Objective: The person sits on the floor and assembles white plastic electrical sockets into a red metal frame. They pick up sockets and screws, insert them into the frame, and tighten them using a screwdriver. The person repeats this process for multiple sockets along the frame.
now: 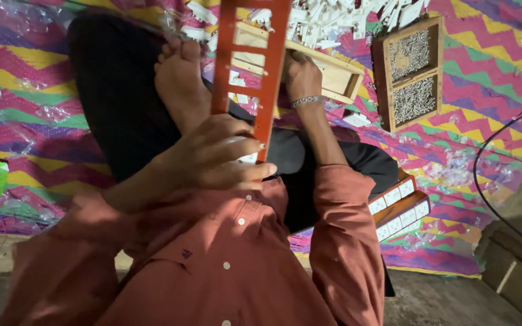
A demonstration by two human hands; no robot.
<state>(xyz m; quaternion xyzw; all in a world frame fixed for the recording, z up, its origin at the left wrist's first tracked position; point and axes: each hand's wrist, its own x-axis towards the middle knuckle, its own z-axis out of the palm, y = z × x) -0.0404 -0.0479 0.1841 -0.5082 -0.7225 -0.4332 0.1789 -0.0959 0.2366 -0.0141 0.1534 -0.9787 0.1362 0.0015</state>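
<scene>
My red slotted frame (250, 66) runs off the top edge, its far end cut off. My left hand (212, 154) has its grip wrapped tight around the lower end, over my lap. My right hand (300, 75) rests on the wooden tray (333, 75); whether its grip holds anything, I cannot tell. A two-part wooden box (409, 72) holds small metal screws. White plastic parts (333, 18) lie heaped beyond.

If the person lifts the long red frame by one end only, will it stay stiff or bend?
The red frame probably stays stiff: it juts straight past the left hand with no sag. Its open ladder-like slots suggest it is light for its length. Being long and narrow, it may swing or twist when gripped at one end.
</scene>
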